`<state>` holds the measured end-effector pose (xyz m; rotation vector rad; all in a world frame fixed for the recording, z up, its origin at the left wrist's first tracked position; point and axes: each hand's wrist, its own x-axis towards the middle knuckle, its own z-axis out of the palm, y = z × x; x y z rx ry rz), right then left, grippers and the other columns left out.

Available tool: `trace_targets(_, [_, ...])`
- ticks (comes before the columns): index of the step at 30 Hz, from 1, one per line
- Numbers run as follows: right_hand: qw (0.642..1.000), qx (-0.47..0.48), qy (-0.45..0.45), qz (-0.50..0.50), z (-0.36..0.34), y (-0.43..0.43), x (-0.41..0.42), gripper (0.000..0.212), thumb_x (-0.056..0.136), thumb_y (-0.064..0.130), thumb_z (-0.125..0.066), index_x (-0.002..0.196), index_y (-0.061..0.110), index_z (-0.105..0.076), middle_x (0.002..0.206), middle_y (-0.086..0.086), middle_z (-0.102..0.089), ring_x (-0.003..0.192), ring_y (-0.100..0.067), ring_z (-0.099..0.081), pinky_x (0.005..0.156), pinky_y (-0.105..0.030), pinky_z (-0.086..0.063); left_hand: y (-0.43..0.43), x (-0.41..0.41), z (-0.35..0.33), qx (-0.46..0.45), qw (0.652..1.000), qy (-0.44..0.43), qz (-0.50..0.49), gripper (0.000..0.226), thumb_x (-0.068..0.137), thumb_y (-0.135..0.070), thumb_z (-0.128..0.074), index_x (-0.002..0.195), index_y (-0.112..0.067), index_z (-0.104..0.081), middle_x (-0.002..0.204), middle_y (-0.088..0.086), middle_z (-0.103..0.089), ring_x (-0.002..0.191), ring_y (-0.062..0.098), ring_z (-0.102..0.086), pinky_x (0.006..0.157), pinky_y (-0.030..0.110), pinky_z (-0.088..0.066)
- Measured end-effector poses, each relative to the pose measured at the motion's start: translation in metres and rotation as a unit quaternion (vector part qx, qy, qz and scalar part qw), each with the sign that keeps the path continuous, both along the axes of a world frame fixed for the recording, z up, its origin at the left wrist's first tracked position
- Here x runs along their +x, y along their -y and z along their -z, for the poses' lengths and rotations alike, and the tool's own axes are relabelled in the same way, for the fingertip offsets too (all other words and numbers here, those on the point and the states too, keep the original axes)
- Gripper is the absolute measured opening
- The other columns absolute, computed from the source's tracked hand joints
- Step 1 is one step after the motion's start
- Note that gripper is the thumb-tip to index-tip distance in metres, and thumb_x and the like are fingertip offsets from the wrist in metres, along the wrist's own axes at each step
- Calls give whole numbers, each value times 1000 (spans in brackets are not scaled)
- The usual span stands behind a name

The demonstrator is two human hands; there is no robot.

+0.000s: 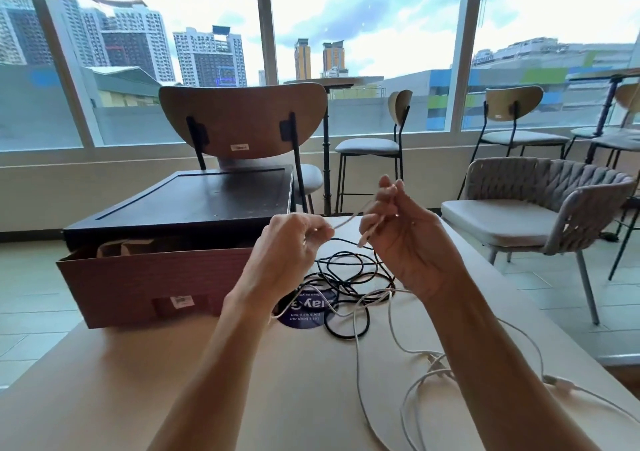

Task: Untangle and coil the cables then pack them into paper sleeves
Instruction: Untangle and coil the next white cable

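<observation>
Both my hands are raised above the table. My left hand (289, 246) pinches a white cable (356, 343) between curled fingers. My right hand (405, 229) grips the same white cable near its plug end (363, 241), which hangs below the fingers. A short stretch of it runs between the two hands. The rest trails down across the table to the lower right in loose loops. A black cable (349, 270) lies tangled in a heap on the table beneath my hands, with white strands crossing it.
A brown cardboard box (152, 284) with a dark lid (194, 204) stands at the left on the light wooden table (242, 381); brown paper shows under the lid. A round blue sticker (306, 313) lies under the cables. Chairs stand beyond the table, by the windows.
</observation>
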<state>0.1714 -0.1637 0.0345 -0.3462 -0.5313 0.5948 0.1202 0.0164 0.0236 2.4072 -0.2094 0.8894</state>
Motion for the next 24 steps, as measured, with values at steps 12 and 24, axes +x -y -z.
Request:
trace_targets(12, [944,-172,2,281,5,1,-1,19,101,2,-47,99,-6,-65,110,-22,-70,111,-28,-67,100,-31,-52,25,-35,-40,100,985,-70,123,16,93,-34,-68,80,-25,-72,63,-21,-62,64,-1,-58,59,12,-40])
trace_targets(24, [875,-355,307,116,-11,-8,-35,25,106,10,-33,93,3,-53,59,-5,-54,53,-14,-46,53,-24,-38,-2,-43,-58,-178,971,124,101,27,82,-35,-74,73,-13,-61,53,-13,-52,49,2,-41,49,13,-34])
